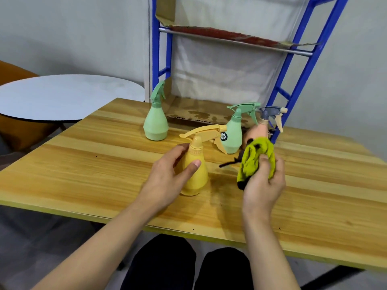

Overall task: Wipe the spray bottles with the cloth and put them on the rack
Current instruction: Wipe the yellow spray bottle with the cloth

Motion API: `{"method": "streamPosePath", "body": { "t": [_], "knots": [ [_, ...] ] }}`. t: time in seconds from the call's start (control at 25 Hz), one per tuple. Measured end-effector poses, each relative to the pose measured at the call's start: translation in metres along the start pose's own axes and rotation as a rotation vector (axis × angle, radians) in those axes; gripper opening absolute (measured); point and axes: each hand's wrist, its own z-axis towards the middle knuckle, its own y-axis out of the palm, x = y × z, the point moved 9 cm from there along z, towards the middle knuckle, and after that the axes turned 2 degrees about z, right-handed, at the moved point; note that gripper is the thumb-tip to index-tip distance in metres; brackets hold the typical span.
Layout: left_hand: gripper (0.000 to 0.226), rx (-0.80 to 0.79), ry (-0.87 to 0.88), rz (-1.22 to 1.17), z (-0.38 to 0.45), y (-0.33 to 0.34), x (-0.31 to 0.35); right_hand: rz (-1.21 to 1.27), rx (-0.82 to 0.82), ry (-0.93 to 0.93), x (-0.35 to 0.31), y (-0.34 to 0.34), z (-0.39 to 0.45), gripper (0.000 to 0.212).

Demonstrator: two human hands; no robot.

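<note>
1. My left hand [167, 176] curls its fingers round the yellow bottle [195, 170], upright on the table [104, 164].
2. My right hand [263, 183] clutches the bunched cloth [255, 160].
3. All four bottles seem unshelved; the rack [297, 80] holds none.

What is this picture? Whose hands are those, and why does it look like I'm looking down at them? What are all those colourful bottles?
There is no machine here. A person wears a camera on their head, so you see their own two arms from above, as if you were them. They sit at a wooden table. The left hand holds a yellow spray bottle that stands on the table. The right hand holds a scrunched green cloth for wiping. Further back stand two green spray bottles, and a pinkish one partly hidden behind the cloth. Behind the table is a blue rack with shelves, where the clean bottles should go.
</note>
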Motion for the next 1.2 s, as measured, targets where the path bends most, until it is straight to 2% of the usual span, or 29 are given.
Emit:
{"method": "streamPosePath", "body": {
  "t": [0.12,0.2,0.32,0.52,0.64,0.8,0.88,0.96,1.0,1.08,1.12,1.2],
  "knots": [
    [0.061,0.018,0.004,-0.034,-0.002,0.003,-0.001,0.187,-0.074,-0.116,-0.039,0.032,-0.008,0.033],
    [0.052,0.053,0.023,-0.062,-0.003,0.005,-0.002,0.135,-0.213,-0.188,-0.049,0.058,-0.023,0.03],
    [0.05,0.041,0.044,-0.096,-0.001,0.009,-0.007,0.064,-0.339,-0.245,-0.041,0.072,-0.029,0.051],
    [0.054,-0.005,0.092,-0.081,0.001,0.013,-0.011,-0.064,-0.427,-0.382,-0.045,0.079,-0.017,0.043],
    [0.058,-0.002,0.092,-0.08,-0.002,0.015,-0.014,-0.011,-0.484,-0.319,-0.039,0.075,-0.018,0.033],
    [0.059,-0.019,0.07,-0.09,-0.005,0.02,-0.015,0.269,-0.625,-0.004,-0.019,0.07,-0.012,0.028],
    [0.06,-0.029,0.056,-0.093,-0.005,0.018,-0.014,0.218,-0.662,0.048,-0.009,0.062,-0.012,0.027],
    [0.06,-0.025,0.054,-0.088,-0.005,0.014,-0.012,0.059,-0.603,-0.002,0.001,0.042,-0.011,0.02],
    [0.06,-0.032,0.053,-0.082,-0.005,0.013,-0.011,0.015,-0.519,-0.023,0.003,0.029,-0.007,0.016],
    [0.058,-0.052,0.04,-0.091,-0.006,0.017,-0.011,0.094,-0.291,-0.021,0.0,0.004,0.004,0.015],
    [0.058,-0.056,0.036,-0.093,-0.006,0.018,-0.011,0.157,-0.216,-0.011,-0.006,0.0,0.008,0.023],
    [0.059,-0.039,0.041,-0.074,-0.006,0.018,-0.011,0.18,-0.28,-0.061,-0.025,0.02,0.004,0.038]
  ]
}}
